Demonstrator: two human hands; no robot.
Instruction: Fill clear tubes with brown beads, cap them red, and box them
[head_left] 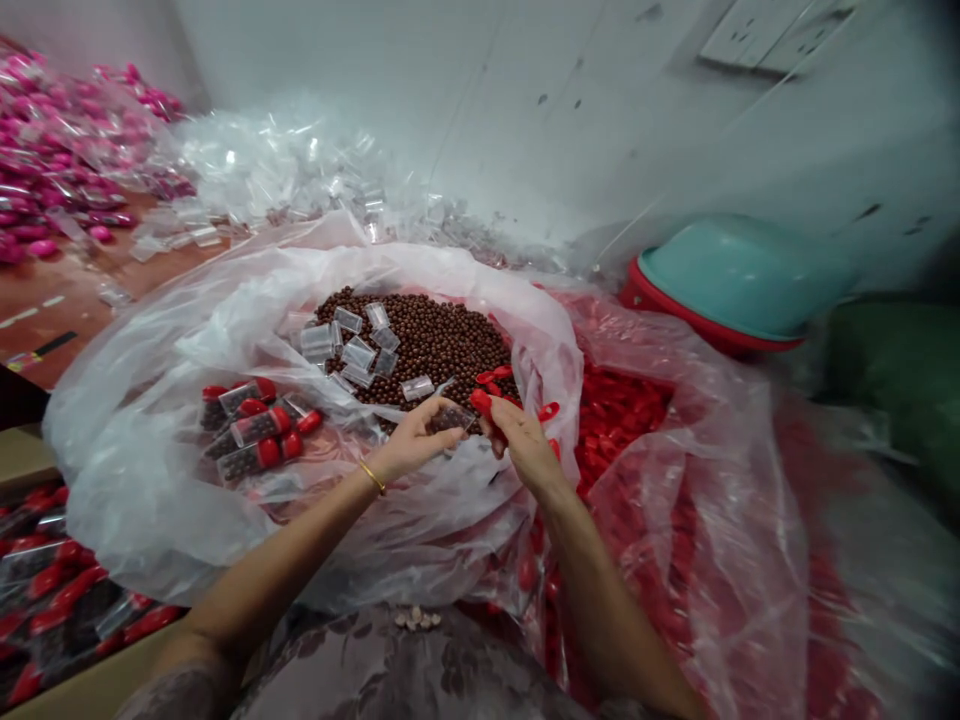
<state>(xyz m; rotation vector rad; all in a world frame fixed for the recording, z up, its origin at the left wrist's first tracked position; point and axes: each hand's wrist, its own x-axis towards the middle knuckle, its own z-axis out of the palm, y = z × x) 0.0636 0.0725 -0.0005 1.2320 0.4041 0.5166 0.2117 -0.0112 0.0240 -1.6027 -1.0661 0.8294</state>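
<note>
My left hand (420, 440) is closed round a small clear plastic tube (452, 418) with dark contents, held over the near edge of the brown balls (435, 345). Close beside the tube's end, my right hand (520, 437) pinches a red cap (481, 402); whether cap and tube touch I cannot tell. Several empty clear tubes (358, 352) lie on top of the balls. A few loose red caps (495, 376) rest at the balls' right side, near my right fingers. Left of my left hand sits a cluster of filled, red-capped tubes (255, 428).
A white plastic bag (157, 400) surrounds the balls. Red caps (619, 410) fill a clear bag at right. Behind are a heap of clear tubes (277, 160), pink-capped pieces (60, 150) and a teal basin (739, 275). A carton (90, 680) of filled tubes stands front left.
</note>
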